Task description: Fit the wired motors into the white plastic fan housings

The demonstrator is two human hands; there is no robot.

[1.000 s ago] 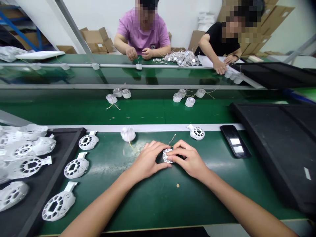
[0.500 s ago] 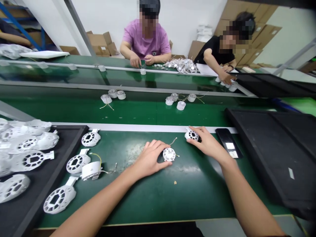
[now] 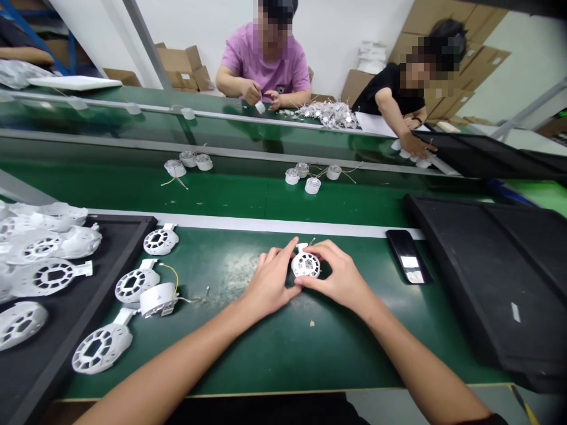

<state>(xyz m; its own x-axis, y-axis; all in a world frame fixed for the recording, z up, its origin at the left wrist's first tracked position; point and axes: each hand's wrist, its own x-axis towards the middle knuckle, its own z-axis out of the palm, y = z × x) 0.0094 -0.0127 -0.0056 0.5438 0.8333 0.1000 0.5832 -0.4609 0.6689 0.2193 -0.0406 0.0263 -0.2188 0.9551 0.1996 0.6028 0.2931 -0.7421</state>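
In front of me my right hand [image 3: 334, 271] pinches a white plastic housing [image 3: 305, 265] with a slotted round face and a short tab. It sits over the round white wired part that my left hand [image 3: 273, 277] curls around. That round part is mostly hidden under the housing; a bit of wire shows behind. To the left, a similar slotted housing [image 3: 160, 241] lies on the green bench, with a second housing [image 3: 133, 284] and a third housing [image 3: 101, 348] nearer me. Beside them a white drum-shaped part [image 3: 158, 299] with a yellow wire lies on its side.
A black tray [image 3: 66, 336] piled with white housings is at left. A phone [image 3: 408, 257] and a black tray [image 3: 491, 283] lie at right. Beyond the white rail, a green belt [image 3: 248, 200] carries several round wired parts [image 3: 312, 186]. Two people work across it.
My right hand has brought the housing left and down onto the round part in my left hand. The round parts on the belt have shifted left. The person opposite has lifted a white part.
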